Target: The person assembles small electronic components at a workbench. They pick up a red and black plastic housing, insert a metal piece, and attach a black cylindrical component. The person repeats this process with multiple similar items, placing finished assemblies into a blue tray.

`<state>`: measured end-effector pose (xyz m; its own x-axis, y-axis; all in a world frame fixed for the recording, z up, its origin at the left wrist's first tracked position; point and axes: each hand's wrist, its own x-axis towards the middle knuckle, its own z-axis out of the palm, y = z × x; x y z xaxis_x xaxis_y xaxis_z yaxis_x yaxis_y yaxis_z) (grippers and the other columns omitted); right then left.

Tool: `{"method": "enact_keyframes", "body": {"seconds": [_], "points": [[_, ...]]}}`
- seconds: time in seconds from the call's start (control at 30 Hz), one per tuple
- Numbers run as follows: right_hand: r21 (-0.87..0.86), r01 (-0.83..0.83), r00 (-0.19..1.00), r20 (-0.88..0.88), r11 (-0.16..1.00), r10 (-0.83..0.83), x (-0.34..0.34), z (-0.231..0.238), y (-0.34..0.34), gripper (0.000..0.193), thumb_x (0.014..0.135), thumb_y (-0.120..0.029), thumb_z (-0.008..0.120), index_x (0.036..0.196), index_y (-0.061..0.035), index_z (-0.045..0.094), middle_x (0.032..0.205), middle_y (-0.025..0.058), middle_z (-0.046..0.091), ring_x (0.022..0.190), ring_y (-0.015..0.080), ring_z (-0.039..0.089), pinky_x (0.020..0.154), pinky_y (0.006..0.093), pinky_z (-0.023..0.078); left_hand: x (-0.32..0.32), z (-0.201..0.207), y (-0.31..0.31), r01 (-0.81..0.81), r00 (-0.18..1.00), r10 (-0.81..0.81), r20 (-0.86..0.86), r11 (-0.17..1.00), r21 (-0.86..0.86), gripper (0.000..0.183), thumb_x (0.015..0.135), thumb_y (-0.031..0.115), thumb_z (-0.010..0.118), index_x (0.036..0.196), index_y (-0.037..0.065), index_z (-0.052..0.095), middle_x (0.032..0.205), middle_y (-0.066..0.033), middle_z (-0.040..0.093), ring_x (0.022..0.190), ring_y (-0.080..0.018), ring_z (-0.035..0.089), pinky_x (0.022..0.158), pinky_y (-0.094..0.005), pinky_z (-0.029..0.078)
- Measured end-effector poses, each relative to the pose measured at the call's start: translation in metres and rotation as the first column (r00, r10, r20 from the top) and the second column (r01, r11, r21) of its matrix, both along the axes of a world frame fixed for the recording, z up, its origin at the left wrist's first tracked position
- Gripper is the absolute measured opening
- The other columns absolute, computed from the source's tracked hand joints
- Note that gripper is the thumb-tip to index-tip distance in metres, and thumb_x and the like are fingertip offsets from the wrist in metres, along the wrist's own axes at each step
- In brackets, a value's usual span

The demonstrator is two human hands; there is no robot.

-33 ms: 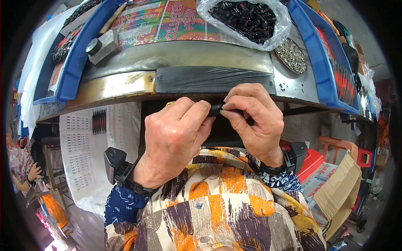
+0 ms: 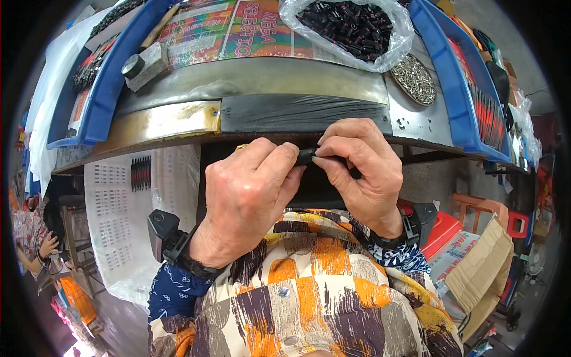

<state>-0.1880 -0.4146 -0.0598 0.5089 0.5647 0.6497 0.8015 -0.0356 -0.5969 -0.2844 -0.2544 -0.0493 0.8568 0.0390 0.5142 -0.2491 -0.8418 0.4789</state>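
Note:
My left hand (image 2: 247, 193) is closed around a small black cylindrical part (image 2: 306, 156), whose right end sticks out past the thumb and forefinger. Against that end, the thumb and fingertips of my right hand (image 2: 366, 169) are pinched together. Whatever sits between them is too small to make out. Both hands are just in front of the bench's black-covered front edge (image 2: 303, 114), above my lap. Most of the black part is hidden inside the left fingers.
On the bench are a clear bag (image 2: 401, 50) of black parts, small silvery metal pieces (image 2: 414, 79), a grey block (image 2: 151, 65) and blue bins left (image 2: 106, 101) and right (image 2: 437, 53). A white basket (image 2: 110, 238) stands lower left, a cardboard box (image 2: 482, 265) lower right. Another person's hand (image 2: 47, 244) shows far left.

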Motion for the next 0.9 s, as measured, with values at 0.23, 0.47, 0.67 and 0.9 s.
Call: {"method": "enact_keyframes", "body": {"seconds": [0.23, 0.47, 0.67, 0.9], "points": [[-0.046, 0.018, 0.998, 0.061, 0.999, -0.015, -0.002, 0.000, 0.002, 0.016, 0.071, 0.005, 0.072, 0.085, 0.0010, 0.064, 0.088, 0.0117, 0.063, 0.081, 0.0242, 0.061, 0.069, 0.0322, 0.049, 0.001, -0.005, -0.001, -0.027, 0.999, 0.025, 0.040, 0.997, 0.069, 0.023, 0.070, 0.007, 0.074, 0.090, 0.006, 0.062, 0.072, -0.0061, 0.055, 0.062, -0.0236, 0.060, 0.052, -0.0342, 0.049], [-0.070, 0.038, 0.995, -0.091, 0.997, -0.044, -0.009, -0.002, 0.004, 0.020, 0.068, 0.006, 0.071, 0.084, 0.0003, 0.060, 0.087, 0.0117, 0.061, 0.082, 0.0293, 0.060, 0.069, 0.0360, 0.049, 0.003, -0.012, -0.003, -0.046, 0.996, 0.037, 0.081, 0.993, 0.110, 0.021, 0.070, 0.006, 0.072, 0.089, 0.006, 0.062, 0.071, -0.0059, 0.053, 0.061, -0.0224, 0.060, 0.052, -0.0335, 0.048], [-0.072, 0.057, 0.991, -0.117, 0.996, -0.065, -0.011, -0.003, 0.004, 0.015, 0.074, 0.006, 0.069, 0.086, 0.0011, 0.062, 0.093, 0.0106, 0.062, 0.076, 0.0179, 0.058, 0.061, 0.0270, 0.046, 0.004, -0.015, -0.004, -0.056, 0.994, 0.046, 0.100, 0.993, 0.104, 0.020, 0.070, 0.006, 0.070, 0.089, 0.005, 0.062, 0.070, -0.0059, 0.051, 0.060, -0.0221, 0.059, 0.051, -0.0329, 0.048], [-0.050, 0.071, 0.991, -0.109, 0.996, -0.076, -0.012, -0.004, 0.005, 0.020, 0.069, 0.007, 0.070, 0.085, 0.0005, 0.060, 0.088, 0.0124, 0.060, 0.081, 0.0288, 0.060, 0.068, 0.0363, 0.049, 0.004, -0.017, -0.004, -0.047, 0.992, 0.035, 0.118, 0.994, 0.103, 0.022, 0.069, 0.006, 0.069, 0.090, 0.004, 0.062, 0.069, -0.0064, 0.050, 0.060, -0.0225, 0.059, 0.052, -0.0327, 0.048]]}}
